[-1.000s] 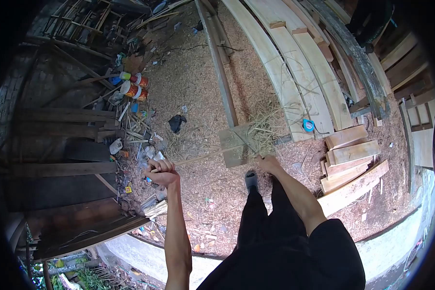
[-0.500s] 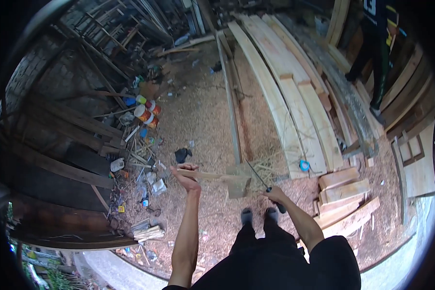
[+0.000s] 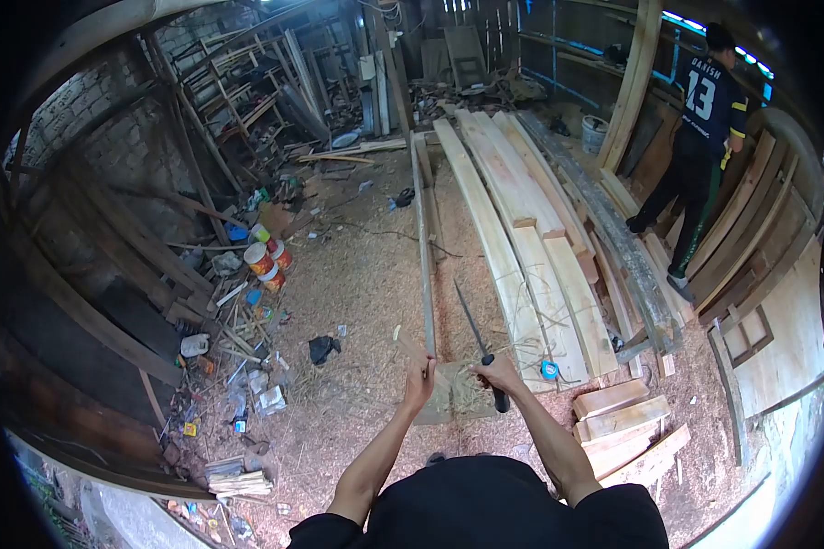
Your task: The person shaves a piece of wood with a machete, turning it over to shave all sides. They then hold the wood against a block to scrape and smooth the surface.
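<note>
My left hand [image 3: 419, 384] is closed around a thin wooden piece [image 3: 409, 344], whose pale end points up and to the left. In my right hand [image 3: 501, 375] is a long tool with a dark, narrow, tapering blade [image 3: 469, 313] and a black handle; its exact kind does not show. The blade points away from me, apart from the wooden piece. Below and between my hands, a flat greyish-brown block or board [image 3: 449, 408] lies on the floor, partly hidden by my left hand.
Long planks [image 3: 485, 197] lie at right centre, with a blue tape measure [image 3: 548, 370] near their ends. Short timber blocks [image 3: 623, 416] are stacked at right. A person [image 3: 700, 137] stands at far right. Paint tins [image 3: 264, 263] and litter lie left, around a black bag [image 3: 322, 349].
My view has tilted up. My left hand has moved in toward the right hand and turned from palm-up to a closed grip, the wooden piece now pointing up and away.
</note>
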`<act>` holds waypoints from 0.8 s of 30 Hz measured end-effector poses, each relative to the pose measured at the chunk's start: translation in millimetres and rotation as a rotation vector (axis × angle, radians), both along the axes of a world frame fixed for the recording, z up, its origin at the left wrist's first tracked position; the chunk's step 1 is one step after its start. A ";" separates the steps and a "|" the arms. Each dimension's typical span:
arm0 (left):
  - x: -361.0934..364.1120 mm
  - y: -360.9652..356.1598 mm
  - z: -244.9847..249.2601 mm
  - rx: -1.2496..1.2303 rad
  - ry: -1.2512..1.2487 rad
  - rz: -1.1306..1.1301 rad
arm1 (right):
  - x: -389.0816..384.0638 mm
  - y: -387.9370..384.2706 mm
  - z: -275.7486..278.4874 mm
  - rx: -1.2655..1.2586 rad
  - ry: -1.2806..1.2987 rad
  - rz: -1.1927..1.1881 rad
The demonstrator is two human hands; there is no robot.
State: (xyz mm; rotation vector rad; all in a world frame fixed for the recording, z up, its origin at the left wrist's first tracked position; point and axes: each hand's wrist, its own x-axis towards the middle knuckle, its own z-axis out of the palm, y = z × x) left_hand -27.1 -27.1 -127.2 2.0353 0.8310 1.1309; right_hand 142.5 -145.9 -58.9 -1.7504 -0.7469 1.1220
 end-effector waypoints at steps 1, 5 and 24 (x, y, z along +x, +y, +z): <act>-1.2 1.0 -0.3 -0.027 0.028 -0.033 | 1.0 0.9 -2.5 0.001 -0.007 -0.009; 2.0 18.8 8.8 -0.226 0.033 -0.118 | 2.6 7.8 -6.7 -0.016 0.003 0.039; 35.2 55.8 115.7 -0.442 -0.094 -0.386 | 12.7 84.3 59.4 0.362 0.255 -0.141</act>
